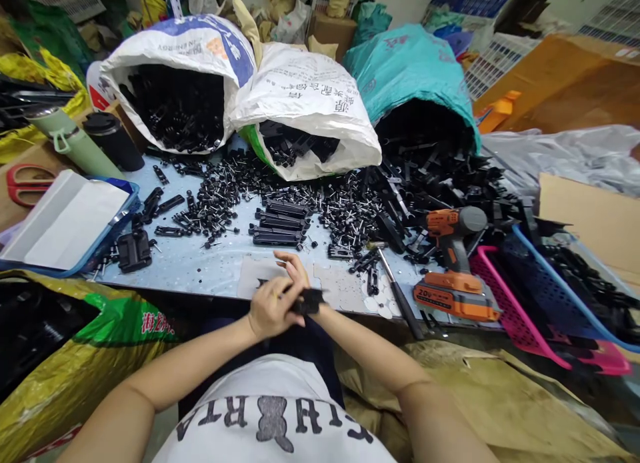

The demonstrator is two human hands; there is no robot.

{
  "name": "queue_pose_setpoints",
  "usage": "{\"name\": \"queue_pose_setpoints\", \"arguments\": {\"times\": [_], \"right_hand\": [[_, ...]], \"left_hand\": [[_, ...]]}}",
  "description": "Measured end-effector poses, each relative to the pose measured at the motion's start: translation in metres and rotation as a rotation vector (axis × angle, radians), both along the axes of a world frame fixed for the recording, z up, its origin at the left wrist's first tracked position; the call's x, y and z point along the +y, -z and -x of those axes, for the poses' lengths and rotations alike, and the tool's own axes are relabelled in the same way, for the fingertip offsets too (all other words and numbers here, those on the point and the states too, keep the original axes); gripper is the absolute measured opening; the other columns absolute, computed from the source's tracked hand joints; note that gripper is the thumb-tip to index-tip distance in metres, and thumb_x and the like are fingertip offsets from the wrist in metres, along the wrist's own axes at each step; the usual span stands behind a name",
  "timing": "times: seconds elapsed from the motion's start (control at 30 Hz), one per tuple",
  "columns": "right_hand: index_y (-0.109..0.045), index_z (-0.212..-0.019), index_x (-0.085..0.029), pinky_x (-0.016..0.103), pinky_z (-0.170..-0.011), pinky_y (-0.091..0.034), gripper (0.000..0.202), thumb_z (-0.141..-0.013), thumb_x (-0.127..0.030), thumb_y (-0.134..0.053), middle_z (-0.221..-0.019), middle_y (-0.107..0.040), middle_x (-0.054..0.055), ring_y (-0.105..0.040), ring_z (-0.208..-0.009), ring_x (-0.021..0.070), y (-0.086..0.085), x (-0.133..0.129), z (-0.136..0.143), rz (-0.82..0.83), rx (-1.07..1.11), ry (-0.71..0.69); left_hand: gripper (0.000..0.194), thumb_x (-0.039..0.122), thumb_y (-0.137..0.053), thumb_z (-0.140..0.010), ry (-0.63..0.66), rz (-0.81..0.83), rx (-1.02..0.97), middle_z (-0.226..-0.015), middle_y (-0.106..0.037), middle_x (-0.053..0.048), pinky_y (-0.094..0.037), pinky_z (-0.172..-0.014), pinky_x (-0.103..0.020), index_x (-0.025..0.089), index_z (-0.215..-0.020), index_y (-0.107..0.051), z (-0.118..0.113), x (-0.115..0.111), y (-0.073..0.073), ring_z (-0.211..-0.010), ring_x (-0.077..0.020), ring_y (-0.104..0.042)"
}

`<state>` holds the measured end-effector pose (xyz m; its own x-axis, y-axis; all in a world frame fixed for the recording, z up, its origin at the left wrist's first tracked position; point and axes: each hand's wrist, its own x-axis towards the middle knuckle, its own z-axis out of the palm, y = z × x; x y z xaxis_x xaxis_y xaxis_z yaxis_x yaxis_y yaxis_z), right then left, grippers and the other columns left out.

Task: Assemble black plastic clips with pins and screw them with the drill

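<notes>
Both hands meet at the table's front edge, around a long black plastic part (pixel 309 302). My left hand (pixel 269 308) has its fingers wrapped round the part's left portion. Just to the right, my right hand (pixel 296 280) presses against the same part, its thumb side low and some fingers raised and bent. The hands hide the middle of the part. Beyond them, several black assembled bars (pixel 281 223) lie stacked on the blue table (pixel 215 266), among piles of small black pieces with metal pins (pixel 350 203).
Open sacks of black parts, two white (pixel 305 83) and one teal (pixel 410 63), stand at the back. On the right are a hammer (pixel 400 293), an orange drill (pixel 455 263), a pink basket (pixel 525 316) and a blue basket (pixel 575 296). Left: blue tray (pixel 125 216), cups.
</notes>
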<state>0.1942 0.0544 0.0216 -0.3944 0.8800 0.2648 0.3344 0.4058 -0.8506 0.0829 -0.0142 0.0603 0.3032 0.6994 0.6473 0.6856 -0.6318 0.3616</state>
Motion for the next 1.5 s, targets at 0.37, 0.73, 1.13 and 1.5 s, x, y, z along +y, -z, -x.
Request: {"name": "queue_pose_setpoints", "arguments": {"times": [0.37,0.73,1.13,1.5], "right_hand": [[-0.06,-0.096,-0.017,0.036,-0.089,-0.043,0.029,-0.088,-0.038,-0.042,-0.106,-0.063,0.011,-0.054,-0.1,0.0208,-0.045,0.138,-0.089,-0.229,-0.233,0.464],[-0.051,-0.115,-0.003,0.038,-0.082,-0.046,0.049,-0.074,-0.027,-0.064,-0.107,-0.061,0.024,-0.059,-0.101,0.0295,-0.063,0.295,-0.03,0.135,-0.952,0.617],[-0.062,-0.103,-0.009,0.027,-0.064,-0.049,0.044,-0.062,-0.025,-0.068,-0.077,-0.065,0.005,-0.059,-0.063,0.0129,-0.086,0.244,-0.116,0.288,-0.308,0.445],[-0.052,-0.09,-0.02,0.03,-0.065,-0.05,0.048,-0.055,-0.041,-0.077,-0.085,-0.061,0.002,-0.059,-0.072,0.0154,-0.058,0.071,-0.124,0.369,0.137,-0.002]], "left_hand": [[0.04,0.034,-0.06,-0.082,-0.085,0.238,0.486,-0.116,-0.057,-0.014,-0.038,-0.089,-0.045,0.022,-0.12,-0.054,0.008,0.091,0.017,-0.108,-0.0284,-0.051],[0.038,0.037,-0.05,-0.086,-0.533,0.351,0.204,-0.117,-0.055,-0.015,-0.039,-0.092,-0.041,0.014,-0.117,-0.052,0.079,0.145,-0.012,-0.112,-0.0285,-0.047],[0.03,0.013,-0.05,-0.08,-1.218,0.696,0.031,-0.113,-0.055,-0.023,-0.042,-0.088,-0.048,0.004,-0.108,-0.052,0.251,0.203,-0.007,-0.112,-0.0336,-0.046],[0.021,0.026,-0.043,-0.09,0.014,0.587,0.13,-0.101,-0.058,-0.008,-0.048,-0.083,-0.033,0.017,-0.106,-0.052,0.053,0.063,-0.002,-0.092,-0.0195,-0.058]]}}
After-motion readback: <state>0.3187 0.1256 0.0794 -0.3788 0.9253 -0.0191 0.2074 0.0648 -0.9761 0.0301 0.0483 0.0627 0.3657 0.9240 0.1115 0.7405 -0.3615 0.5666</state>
